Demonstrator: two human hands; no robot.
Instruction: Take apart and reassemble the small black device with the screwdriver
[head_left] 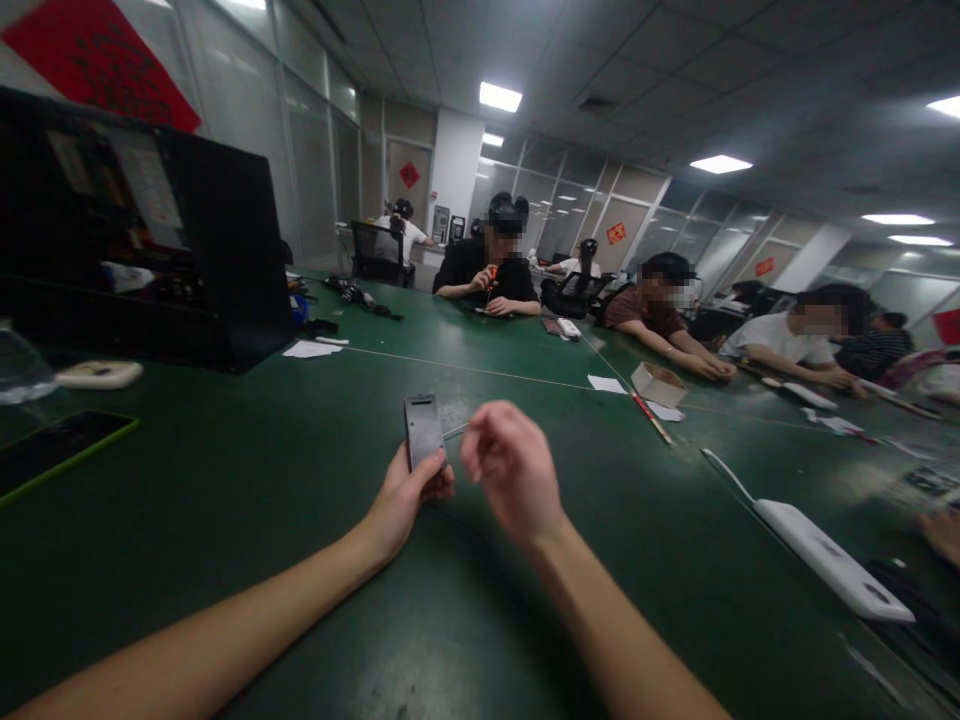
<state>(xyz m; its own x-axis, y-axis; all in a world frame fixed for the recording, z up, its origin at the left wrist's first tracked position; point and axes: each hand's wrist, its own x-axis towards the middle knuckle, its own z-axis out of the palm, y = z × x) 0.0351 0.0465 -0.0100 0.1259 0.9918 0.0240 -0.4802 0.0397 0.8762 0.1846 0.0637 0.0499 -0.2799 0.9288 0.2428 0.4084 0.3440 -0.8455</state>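
Note:
My left hand (409, 490) is closed round the lower end of a flat grey rectangular metal piece (426, 425), thumb across its front. The piece stands tilted up above the table and has a dark slot near its top and small holes in its face. Just right of it, my right hand (514, 465) is curled and slightly blurred. A thin metal rod (455, 432) runs from its fingers toward the side of the grey piece. My fingers hide the rod's other end, so its kind does not show.
On the green table (315, 600) lie a green-edged phone (67, 450), a white power strip (832, 560), a small open box (658, 384) and papers (311, 349). A large black case (225, 240) stands at the left. Several people sit across the table and at the right.

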